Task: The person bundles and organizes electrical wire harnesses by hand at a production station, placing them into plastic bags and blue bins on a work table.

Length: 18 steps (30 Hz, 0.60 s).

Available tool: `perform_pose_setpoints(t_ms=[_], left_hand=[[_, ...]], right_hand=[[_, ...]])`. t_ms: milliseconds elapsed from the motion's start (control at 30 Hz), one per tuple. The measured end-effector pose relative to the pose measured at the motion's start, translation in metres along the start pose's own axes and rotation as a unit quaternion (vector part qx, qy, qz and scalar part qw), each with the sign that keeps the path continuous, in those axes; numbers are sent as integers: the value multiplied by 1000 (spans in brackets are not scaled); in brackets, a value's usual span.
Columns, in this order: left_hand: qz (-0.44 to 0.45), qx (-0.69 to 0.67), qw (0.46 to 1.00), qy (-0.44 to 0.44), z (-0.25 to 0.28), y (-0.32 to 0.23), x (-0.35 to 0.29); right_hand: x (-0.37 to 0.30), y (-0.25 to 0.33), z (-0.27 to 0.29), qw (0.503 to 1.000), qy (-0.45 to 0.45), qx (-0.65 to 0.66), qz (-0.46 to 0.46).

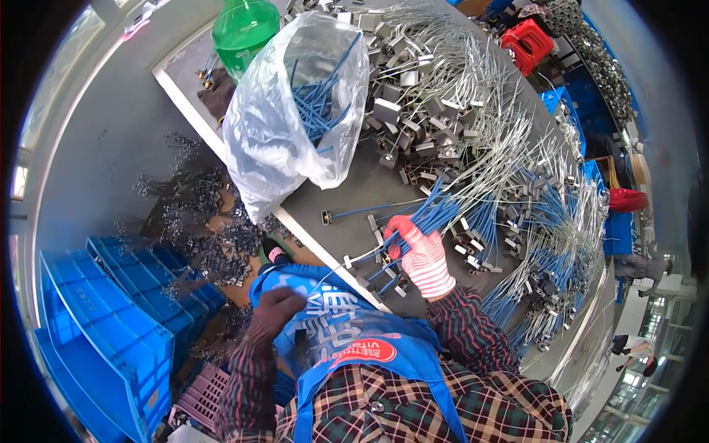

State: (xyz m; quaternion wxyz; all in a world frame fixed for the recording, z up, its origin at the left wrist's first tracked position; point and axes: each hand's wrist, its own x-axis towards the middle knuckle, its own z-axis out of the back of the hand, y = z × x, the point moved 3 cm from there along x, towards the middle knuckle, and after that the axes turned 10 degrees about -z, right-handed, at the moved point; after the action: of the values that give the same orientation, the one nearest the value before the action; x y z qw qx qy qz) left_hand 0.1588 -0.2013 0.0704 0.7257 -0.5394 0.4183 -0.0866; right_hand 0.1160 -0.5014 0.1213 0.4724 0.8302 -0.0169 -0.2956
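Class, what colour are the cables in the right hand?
The cables are mainly blue, showing best in the head view.

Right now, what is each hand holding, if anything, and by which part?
The right hand holds a bundle of blue strands toward the end nearer the person. Whether the left hand holds anything cannot be told.

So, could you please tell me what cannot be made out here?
All in the head view:
Left hand: too dark to tell whether it grips anything.
Blue strands in the right hand: their overlap hides the count.
Green bottle: cut off by the top edge.
Plastic bag: cloudy film veils its lower inside.
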Motion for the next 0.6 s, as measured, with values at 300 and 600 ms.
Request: perform_pose_setpoints(t_ms=[300, 600], left_hand=[[-382, 129, 912, -82, -111, -105, 75], [-331, 110, 930, -114, -96, -174, 131]], right_hand=[[-29, -33, 8, 987, -109, -115, -15], [-34, 13, 62, 973, -147, -157, -85]])
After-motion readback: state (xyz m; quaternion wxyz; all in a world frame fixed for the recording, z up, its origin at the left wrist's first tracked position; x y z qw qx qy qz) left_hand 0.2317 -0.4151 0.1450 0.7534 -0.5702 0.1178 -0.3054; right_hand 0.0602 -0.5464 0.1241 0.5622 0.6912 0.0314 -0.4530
